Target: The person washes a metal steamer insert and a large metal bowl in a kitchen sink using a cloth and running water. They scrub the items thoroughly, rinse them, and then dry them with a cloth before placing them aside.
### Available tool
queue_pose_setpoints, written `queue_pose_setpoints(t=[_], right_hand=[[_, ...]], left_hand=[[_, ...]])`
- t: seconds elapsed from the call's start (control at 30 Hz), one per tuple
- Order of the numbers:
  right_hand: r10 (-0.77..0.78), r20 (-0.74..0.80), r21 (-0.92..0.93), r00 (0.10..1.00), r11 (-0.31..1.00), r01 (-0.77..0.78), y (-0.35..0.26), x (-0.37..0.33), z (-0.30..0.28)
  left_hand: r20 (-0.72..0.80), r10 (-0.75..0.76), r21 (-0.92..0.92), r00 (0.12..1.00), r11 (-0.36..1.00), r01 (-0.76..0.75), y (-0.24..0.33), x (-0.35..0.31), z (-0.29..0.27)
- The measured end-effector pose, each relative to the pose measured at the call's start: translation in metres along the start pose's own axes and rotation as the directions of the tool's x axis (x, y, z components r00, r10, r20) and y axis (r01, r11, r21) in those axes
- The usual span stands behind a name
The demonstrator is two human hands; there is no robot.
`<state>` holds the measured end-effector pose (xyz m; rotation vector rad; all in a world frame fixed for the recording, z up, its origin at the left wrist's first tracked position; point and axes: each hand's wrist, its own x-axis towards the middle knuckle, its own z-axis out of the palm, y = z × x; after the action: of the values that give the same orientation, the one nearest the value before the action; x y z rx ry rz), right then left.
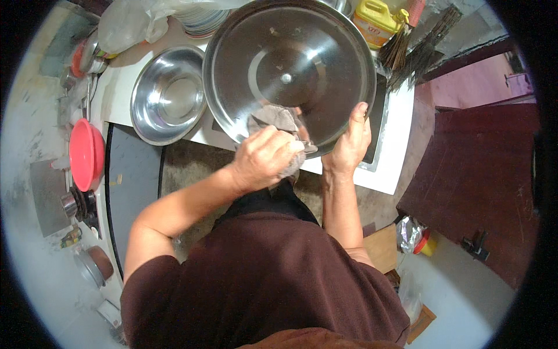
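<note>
A large, shiny round steel lid [337, 70] is tilted up in front of me, with a small bright stud at its middle. My right hand [347, 139] grips its lower right rim, the thumb lying along the edge; the other fingers are hidden behind. My left hand [267, 154] is closed round a crumpled grey cloth [276, 118] and presses it to the lower left part of the lid near the rim. To the left of the lid, a steel basin [168, 96] sits on the white counter [119, 87].
Behind the lid stand a yellow jug [375, 23] and a twig brush [430, 43]; striped plates [200, 22] are stacked at the back. A pink basin [86, 155] is at the left. A dark red door [471, 180] stands at the right.
</note>
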<state>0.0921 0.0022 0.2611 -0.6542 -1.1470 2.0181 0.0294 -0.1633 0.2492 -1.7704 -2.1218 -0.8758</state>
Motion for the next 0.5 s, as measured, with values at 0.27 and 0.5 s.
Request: queue_pose_setpoints(t=[0.27, 0.5], right_hand=[[0.017, 0.112, 0.082, 0.994, 0.996, -0.026, -0.018, 0.042, -0.01], [-0.144, 0.189, 0.091, 0.971, 0.988, 0.128, -0.025, 0.034, 0.014]], left_hand=[[0.032, 0.217, 0.319, 0.976, 0.923, -0.216, -0.056, 0.031, -0.025], [-0.049, 0.257, 0.263, 0.965, 0.936, -0.236, -0.055, 0.033, -0.011]])
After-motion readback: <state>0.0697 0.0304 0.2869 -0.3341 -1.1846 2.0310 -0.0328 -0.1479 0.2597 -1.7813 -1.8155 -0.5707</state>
